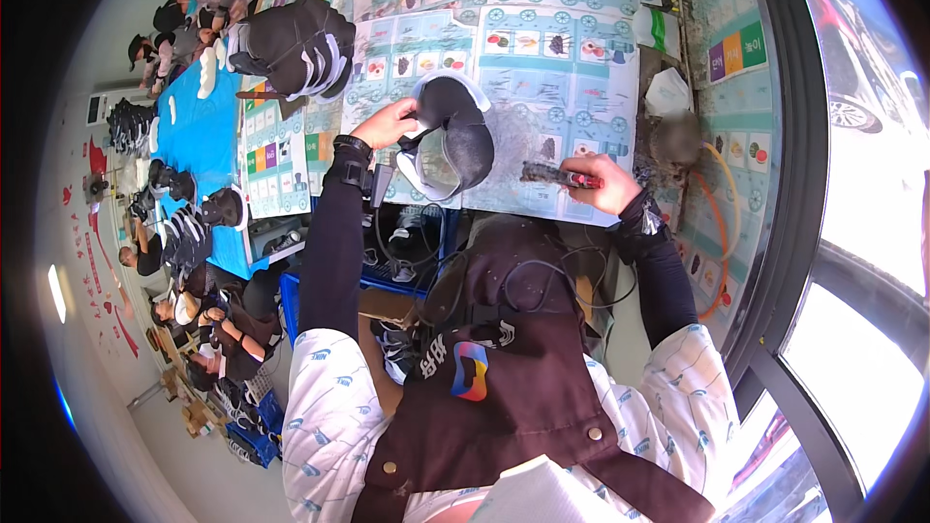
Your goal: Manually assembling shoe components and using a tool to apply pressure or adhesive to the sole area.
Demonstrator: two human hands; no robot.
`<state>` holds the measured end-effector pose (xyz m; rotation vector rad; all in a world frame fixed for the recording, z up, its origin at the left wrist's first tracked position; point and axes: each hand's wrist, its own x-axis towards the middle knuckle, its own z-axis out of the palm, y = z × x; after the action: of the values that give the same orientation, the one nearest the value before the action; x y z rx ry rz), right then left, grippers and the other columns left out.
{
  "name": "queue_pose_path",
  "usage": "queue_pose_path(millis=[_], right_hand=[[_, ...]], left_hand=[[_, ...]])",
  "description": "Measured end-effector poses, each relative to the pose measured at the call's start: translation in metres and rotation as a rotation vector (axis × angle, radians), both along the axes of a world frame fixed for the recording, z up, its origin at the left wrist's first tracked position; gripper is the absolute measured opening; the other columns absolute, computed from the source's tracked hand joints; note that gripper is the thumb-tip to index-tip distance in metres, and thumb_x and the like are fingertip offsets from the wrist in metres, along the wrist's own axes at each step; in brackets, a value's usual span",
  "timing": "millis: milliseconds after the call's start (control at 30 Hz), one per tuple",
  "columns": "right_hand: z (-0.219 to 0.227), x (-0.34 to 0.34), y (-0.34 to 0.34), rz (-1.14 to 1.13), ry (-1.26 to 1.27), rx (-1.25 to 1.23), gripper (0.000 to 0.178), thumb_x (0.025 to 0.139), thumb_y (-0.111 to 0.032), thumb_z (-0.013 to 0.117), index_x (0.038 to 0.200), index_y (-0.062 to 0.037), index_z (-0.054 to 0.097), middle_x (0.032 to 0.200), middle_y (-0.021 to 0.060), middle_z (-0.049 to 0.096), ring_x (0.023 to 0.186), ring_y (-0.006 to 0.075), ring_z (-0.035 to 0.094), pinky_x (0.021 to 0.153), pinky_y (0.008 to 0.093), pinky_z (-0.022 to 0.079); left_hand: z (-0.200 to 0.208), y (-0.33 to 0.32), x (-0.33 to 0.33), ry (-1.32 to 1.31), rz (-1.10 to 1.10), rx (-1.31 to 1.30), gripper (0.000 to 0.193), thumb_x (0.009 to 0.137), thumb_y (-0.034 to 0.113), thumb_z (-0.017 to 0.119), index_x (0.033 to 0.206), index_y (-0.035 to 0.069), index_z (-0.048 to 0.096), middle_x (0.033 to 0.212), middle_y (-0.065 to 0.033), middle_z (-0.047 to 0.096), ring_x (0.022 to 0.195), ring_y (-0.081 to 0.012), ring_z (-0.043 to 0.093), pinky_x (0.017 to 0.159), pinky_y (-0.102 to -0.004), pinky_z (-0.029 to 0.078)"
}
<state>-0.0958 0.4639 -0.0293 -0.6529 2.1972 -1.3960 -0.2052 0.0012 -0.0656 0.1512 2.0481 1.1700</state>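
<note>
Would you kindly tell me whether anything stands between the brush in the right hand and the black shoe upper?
Nothing visible does: between the brush in the right hand and the black shoe upper held by the left hand, only the printed table covering shows.

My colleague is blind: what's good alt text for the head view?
A person's left grip holds a curved dark shoe upper at a patterned worktable; the right grip holds a red-handled tool, possibly a brush. Dark uppers are stacked beyond.
</note>
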Motion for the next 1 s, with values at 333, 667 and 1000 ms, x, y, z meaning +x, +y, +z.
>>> queue_pose_path(millis=[333, 667, 1000], right_hand=[[-0.021, 0.007, 0.003, -0.140, -0.039, -0.025, 0.028, 0.076, -0.007, 0.069, 0.103, -0.0024, 0.066, 0.078, 0.0210, 0.064, 0.077, 0.0421, 0.065, 0.070, 0.0440, 0.050], [-0.037, 0.027, -0.016, 0.069, -0.070, -0.056, 0.028, 0.076, -0.006, 0.065, 0.104, -0.0014, 0.066, 0.079, 0.0224, 0.064, 0.079, 0.0443, 0.065, 0.071, 0.0456, 0.050], [-0.136, 0.013, -0.030, -0.450, 0.170, 0.432, 0.038, 0.084, -0.003, 0.060, 0.121, 0.0007, 0.053, 0.111, 0.0313, 0.064, 0.105, 0.0510, 0.060, 0.087, 0.0564, 0.049]], left_hand=[[0.027, 0.007, 0.015, -0.009, 0.060, -0.101, 0.030, 0.095, 0.010, 0.061, 0.123, 0.001, 0.056, 0.109, -0.0020, 0.061, 0.103, -0.0110, 0.057, 0.091, -0.0277, 0.047], [0.014, -0.031, 0.034, -0.031, 0.444, -0.118, 0.050, 0.093, 0.016, 0.063, 0.138, -0.004, 0.053, 0.124, -0.0096, 0.065, 0.117, -0.0170, 0.060, 0.100, -0.0271, 0.046], [0.051, -0.052, 0.122, -0.153, 1.081, 0.401, 0.034, 0.095, 0.014, 0.065, 0.125, 0.000, 0.061, 0.113, -0.0105, 0.071, 0.102, -0.0227, 0.071, 0.089, -0.0386, 0.060]])
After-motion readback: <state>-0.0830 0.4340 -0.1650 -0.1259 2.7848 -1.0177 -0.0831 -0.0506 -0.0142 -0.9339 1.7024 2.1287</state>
